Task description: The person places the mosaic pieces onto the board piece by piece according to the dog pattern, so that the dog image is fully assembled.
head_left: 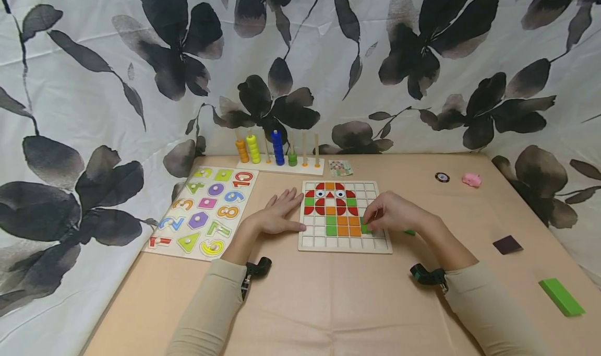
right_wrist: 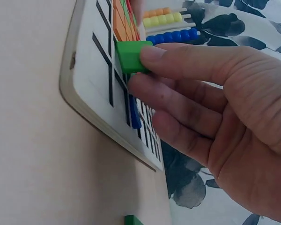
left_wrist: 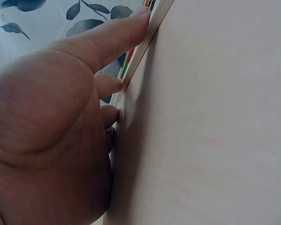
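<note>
A white grid board (head_left: 312,242) with a wooden edge lies on the table, bearing red, green and orange tiles and two eye-like pieces in an owl-like pattern. My left hand (head_left: 274,213) rests at the board's left side, fingers and thumb extended against its edge. Between thumb and fingers, my right hand (head_left: 396,213) pinches a green square tile (right_wrist: 131,57) at the board, just right of the orange tiles (head_left: 348,225). Whether that tile touches the board is hard to tell. Another green piece (head_left: 410,232) lies partly hidden under the right wrist.
A number-and-shape puzzle board (head_left: 216,193) lies left. Behind stand a bead-peg counter (head_left: 296,169) and a small picture card (head_left: 340,168). To the right are a black ring-shaped piece (head_left: 442,177), pink figure (head_left: 471,179), dark square (head_left: 507,245) and green block (head_left: 561,297).
</note>
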A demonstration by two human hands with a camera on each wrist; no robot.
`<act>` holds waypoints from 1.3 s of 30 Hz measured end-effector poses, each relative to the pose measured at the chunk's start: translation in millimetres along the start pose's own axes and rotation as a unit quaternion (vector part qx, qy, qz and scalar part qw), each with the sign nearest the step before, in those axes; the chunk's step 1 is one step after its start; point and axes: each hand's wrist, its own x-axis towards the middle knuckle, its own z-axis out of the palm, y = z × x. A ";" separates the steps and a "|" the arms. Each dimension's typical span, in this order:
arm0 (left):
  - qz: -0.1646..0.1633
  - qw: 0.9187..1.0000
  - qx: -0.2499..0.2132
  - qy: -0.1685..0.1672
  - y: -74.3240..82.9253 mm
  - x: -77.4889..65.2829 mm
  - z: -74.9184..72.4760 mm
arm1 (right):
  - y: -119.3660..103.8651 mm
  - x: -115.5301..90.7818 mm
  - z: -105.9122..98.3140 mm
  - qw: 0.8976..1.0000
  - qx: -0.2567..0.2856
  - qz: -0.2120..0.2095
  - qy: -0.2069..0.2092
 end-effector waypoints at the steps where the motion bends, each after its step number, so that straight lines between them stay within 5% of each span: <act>1: 0.000 1.000 0.001 0.000 -0.1 -0.3 0.2 | -0.4 -0.3 0.9 1.000 -0.001 0.004 -0.001; 27: 0.003 1.000 0.003 0.004 -1.8 -0.8 1.9 | -3.9 0.2 9.7 0.998 -0.059 0.000 -0.012; 36: 0.006 1.000 0.008 0.001 -2.1 -0.4 2.2 | 23.1 -35.2 -17.0 0.995 -0.036 0.015 0.091; 39: 0.003 1.000 0.008 0.000 -2.0 -0.7 2.0 | 39.3 -51.5 -23.8 0.994 -0.032 0.031 0.095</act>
